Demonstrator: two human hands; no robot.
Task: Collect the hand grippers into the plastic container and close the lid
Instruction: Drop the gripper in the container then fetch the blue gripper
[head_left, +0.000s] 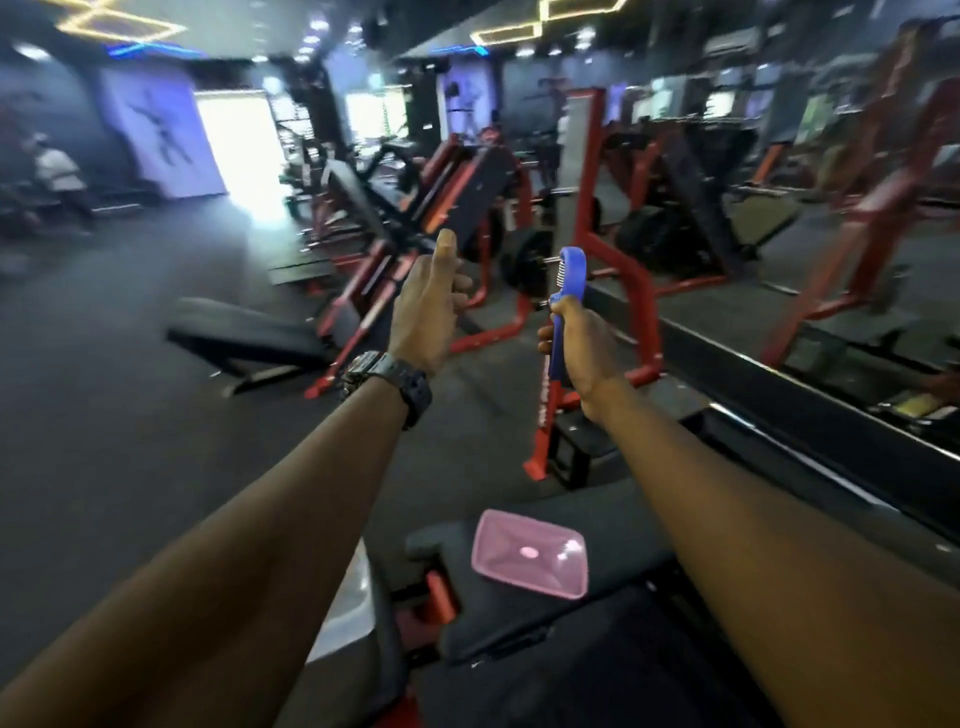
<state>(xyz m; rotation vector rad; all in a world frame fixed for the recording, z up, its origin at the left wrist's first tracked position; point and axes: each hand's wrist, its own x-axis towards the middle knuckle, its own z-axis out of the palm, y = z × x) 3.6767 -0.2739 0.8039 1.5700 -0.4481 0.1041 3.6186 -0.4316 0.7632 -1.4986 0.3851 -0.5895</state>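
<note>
My right hand is raised out in front of me and grips a blue hand gripper by its handles, with the spring end pointing up. My left hand is raised beside it, about a hand's width to the left, holding nothing; its thumb is up and its fingers are loosely curled. A dark watch sits on that wrist. Below both arms, a pink translucent plastic container rests on a black padded bench. I cannot tell whether the pink piece is the box or its lid.
This is a gym with a dark floor. Red and black weight machines fill the middle and right. A flat black bench stands to the left. A mirror wall runs along the right. A person is far off at the left.
</note>
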